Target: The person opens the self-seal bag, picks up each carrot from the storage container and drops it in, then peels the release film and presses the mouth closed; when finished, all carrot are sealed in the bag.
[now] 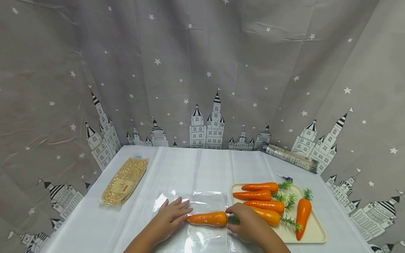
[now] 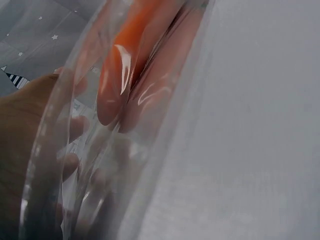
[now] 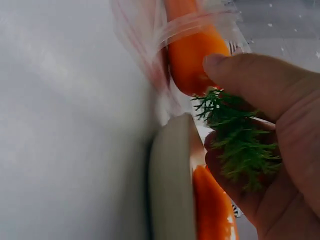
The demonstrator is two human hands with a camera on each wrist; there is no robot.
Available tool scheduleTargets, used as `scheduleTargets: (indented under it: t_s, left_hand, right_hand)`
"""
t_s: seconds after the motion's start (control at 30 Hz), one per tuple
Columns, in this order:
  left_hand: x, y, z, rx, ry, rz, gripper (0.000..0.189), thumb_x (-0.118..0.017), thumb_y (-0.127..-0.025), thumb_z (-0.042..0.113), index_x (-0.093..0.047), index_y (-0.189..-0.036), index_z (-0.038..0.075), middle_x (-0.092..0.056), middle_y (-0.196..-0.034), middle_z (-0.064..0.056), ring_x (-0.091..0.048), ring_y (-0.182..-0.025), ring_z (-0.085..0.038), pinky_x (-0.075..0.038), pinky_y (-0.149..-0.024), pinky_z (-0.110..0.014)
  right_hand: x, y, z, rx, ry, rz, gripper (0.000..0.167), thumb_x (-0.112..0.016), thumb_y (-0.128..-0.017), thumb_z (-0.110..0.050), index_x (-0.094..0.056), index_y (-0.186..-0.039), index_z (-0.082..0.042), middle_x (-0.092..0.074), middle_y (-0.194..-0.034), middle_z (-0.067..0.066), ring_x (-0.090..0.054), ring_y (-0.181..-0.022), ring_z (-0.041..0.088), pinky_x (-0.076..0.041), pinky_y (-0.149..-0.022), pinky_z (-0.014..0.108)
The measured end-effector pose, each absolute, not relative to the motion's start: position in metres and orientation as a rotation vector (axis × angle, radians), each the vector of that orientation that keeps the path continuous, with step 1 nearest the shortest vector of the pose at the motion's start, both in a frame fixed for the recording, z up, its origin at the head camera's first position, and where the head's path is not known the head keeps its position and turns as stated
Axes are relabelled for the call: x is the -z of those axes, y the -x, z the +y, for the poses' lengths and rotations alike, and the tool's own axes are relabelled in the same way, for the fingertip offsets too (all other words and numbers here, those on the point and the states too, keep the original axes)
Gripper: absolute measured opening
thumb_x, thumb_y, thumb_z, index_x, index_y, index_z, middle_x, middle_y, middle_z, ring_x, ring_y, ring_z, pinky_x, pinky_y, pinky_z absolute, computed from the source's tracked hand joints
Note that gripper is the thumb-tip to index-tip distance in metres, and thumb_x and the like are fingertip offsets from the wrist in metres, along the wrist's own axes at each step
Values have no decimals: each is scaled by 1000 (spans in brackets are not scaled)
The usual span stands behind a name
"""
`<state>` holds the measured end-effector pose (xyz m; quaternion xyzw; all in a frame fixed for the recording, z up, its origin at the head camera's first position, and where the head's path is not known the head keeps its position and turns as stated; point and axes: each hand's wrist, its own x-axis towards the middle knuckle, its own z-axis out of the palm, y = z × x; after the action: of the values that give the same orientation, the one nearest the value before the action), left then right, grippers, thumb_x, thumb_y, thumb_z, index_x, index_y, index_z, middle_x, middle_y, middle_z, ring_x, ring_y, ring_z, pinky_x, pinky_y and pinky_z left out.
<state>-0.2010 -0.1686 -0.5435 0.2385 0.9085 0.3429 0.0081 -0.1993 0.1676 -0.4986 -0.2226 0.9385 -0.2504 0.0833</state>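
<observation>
The right hand point(image 1: 248, 223) grips a carrot point(image 1: 207, 219) partly inside a clear bag point(image 1: 207, 201); the left hand point(image 1: 171, 216), fingers outstretched, touches the bag.

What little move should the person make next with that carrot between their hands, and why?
Probably the right hand should ease the carrot a little further into the clear bag: its tip is inside, but its wide end and green leaves stick out, while the left hand is spread over the bag.
</observation>
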Motion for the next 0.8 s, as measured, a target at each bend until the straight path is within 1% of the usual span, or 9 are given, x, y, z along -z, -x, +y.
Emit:
scheduleTargets:
  t_s: [0.13,0.27,0.53,0.73,0.8]
  left_hand:
    - [542,201,-169,-1074,-744,2841,36,-60,-105,45,-72,-135,30,-57,-154,0,-39,-153,-38,-9,-120,-78]
    - [542,200,-169,-1092,-746,2843,35,-60,-105,43,-73,-135,29,-57,-154,0,-39,-153,-38,-9,-120,-79]
    - [542,199,-169,-1088,-780,2870,34,-62,-105,40,-74,-133,24,-59,-152,-4,-41,-151,-40,-12,-118,-80]
    - [543,199,-168,-1079,-797,2872,33,-61,-106,40,-74,-132,25,-59,-152,-4,-42,-150,-40,-14,-117,-81]
    - [543,199,-167,-1083,-801,2865,34,-60,-106,41,-74,-132,25,-59,-152,-3,-41,-151,-40,-14,-118,-81]
  right_hand:
    - [501,202,167,724,670,2832,32,-82,-90,-37,-74,-117,-22,-72,-114,-10,-67,-109,14,-57,-99,48]
    - [504,205,162,731,721,2836,26,-81,-92,-34,-76,-115,-23,-74,-112,-10,-68,-107,13,-57,-98,47]
    - [509,203,151,768,807,2811,25,-82,-90,-32,-77,-114,-28,-73,-112,-16,-66,-108,9,-56,-99,42]
    - [511,201,144,783,782,2757,28,-82,-89,-36,-76,-116,-34,-70,-108,-22,-59,-99,1,-55,-92,35]
    - [512,201,145,777,785,2746,30,-83,-89,-37,-76,-118,-34,-70,-109,-21,-60,-100,2,-55,-92,36]
